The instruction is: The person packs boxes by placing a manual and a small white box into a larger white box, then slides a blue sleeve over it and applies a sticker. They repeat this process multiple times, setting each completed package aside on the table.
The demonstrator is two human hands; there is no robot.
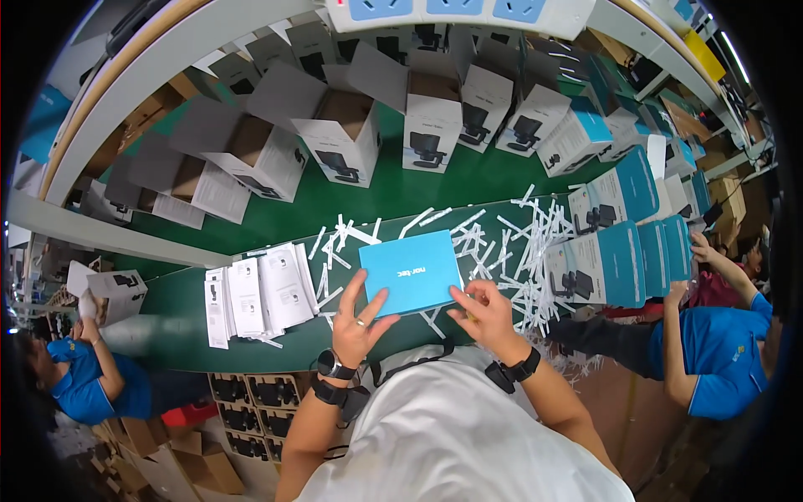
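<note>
Steadying a blue box (pixel 411 272) on the green bench (pixel 176 322).
Left hand (pixel 358 318) splayed flat on it; right hand (pixel 485 311) curled, pinching its edge.

Head-worn fisheye, close above bench (pixel 276 209)

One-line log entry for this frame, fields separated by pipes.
left hand: fingers on blue box | right hand: at box's right edge | box: flat on green table | nearby: leaflets, paper strips
</note>
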